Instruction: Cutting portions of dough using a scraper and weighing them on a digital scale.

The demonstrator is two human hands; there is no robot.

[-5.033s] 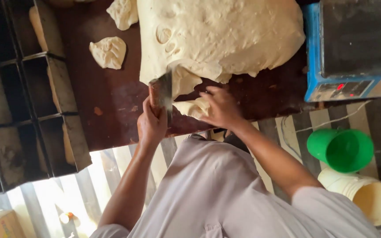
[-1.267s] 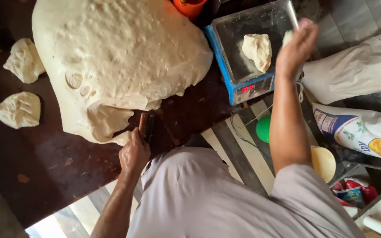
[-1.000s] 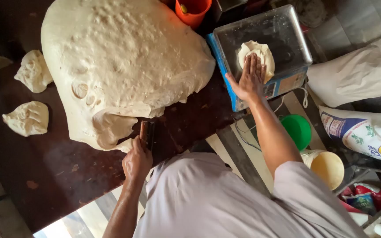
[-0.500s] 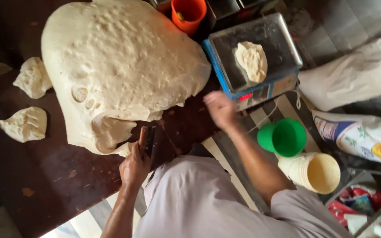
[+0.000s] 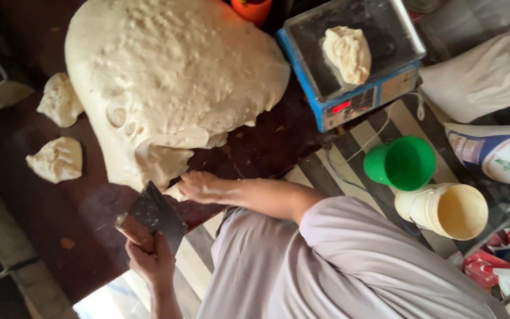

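A: Status on the big dough mass (image 5: pixel 172 82)?
B: Soft, pale, bubbled skin, lumpy oval. Long axis runs from the orange cup (image 5: pixel 251 8) end down toward the near table edge. It sits on the dark wooden table (image 5: pixel 84 236).
A: Hands?
B: Left hand (image 5: pixel 151 260) is closed round the wooden grip of a dough scraper (image 5: pixel 151 215): flat dark metal blade, angled up toward the dough's near lobe, just short of it. Right hand (image 5: pixel 202 186) lies flat, fingers loose, touching that lobe's edge.
A: Other pieces?
B: Two small ragged lumps (image 5: pixel 59 130) left of the mass, apart from it. One rounded portion (image 5: pixel 346 53) sits on the blue scale (image 5: pixel 349 103) (glossy dark pan).
A: Room to move?
B: Bare dark wood between the lobe and the table edge, more toward the lower left. Right side is tight: scale touching the table edge, green cup (image 5: pixel 405 162) and cream bucket (image 5: pixel 447 210) below.
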